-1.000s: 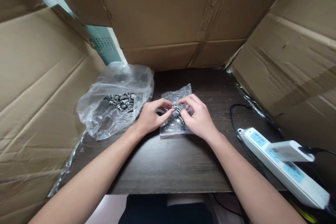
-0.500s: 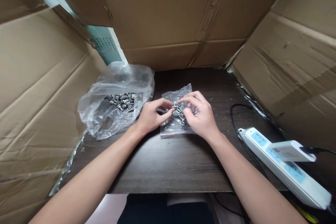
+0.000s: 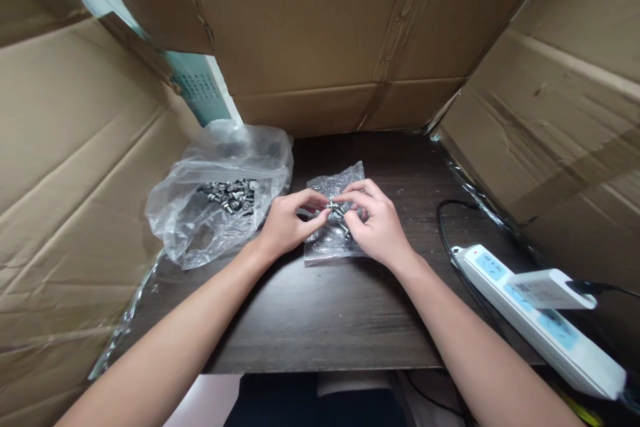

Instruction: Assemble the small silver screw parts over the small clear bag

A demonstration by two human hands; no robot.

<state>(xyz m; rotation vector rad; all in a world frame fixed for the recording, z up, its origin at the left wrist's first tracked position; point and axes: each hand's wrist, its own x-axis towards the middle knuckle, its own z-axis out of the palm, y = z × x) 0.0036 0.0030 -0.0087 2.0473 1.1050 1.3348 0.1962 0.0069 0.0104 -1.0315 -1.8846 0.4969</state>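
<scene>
Between finger and thumb, my left hand [image 3: 290, 221] pinches a small metal bolt [image 3: 332, 205]. My right hand [image 3: 374, 220] meets it from the other side, its index fingertip touching the bolt's end and its other fingers curled; whether more bolts sit in those fingers is hidden. Below both hands lies a small clear plastic bag [image 3: 325, 252] with several loose bolts [image 3: 345, 229] on or in it. Left of my hands, a larger clear bag [image 3: 173, 203] gapes, with a heap of metal bolts [image 3: 231, 196] inside.
Cardboard panels [image 3: 310, 27] wall in the dark wooden table [image 3: 340, 320] at the back and both sides. A white power strip [image 3: 530, 320] with a plugged-in adapter [image 3: 555, 287] lies at the right. A black cable [image 3: 440, 220] loops beside it.
My right index finger has moved left and now reaches the bolt in my left fingers. The whole view has shifted slightly; the bags stay in place.
</scene>
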